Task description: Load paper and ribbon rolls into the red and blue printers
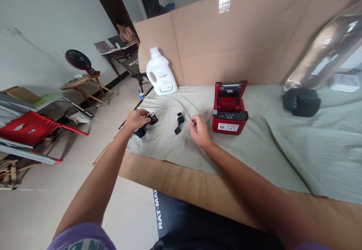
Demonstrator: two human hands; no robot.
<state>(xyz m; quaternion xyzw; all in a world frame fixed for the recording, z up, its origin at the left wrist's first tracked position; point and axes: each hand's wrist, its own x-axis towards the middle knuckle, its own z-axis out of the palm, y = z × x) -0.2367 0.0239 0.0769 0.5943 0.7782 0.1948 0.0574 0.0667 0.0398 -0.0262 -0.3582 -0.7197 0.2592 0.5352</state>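
**Working Close to the Left Edge**

Touching, or very nearly touching, the small black cylinders with whitish ends (153, 118) with the left hand (138, 119), fingers drawn narrow. Cannot tell a firm grip from a light rest at this size. Bunched just below those fingers with a rounded black piece (140, 132), partly hidden.

Holding nothing visible in the right hand (200, 131), curled with a small gap between thumb and fingers. Poised just beside a small black tube with a white rim (180, 118), near the middle of the cloth.

Judging by the pose, at the stage of picking up or arranging the cylinders. Likely to call next for closing squarely on one without knocking its neighbours.

Tight for room at the left, close to the drop of the cloth-covered surface (175, 172). Bounded behind by a white plastic jug with a handle (162, 76) and a tall brown cardboard panel (209, 46). Hemmed in on the right by a red boxy machine with a raised lid (229, 125). Roomier between cylinders and tube, though over wrinkled grey-green cloth (164, 144).
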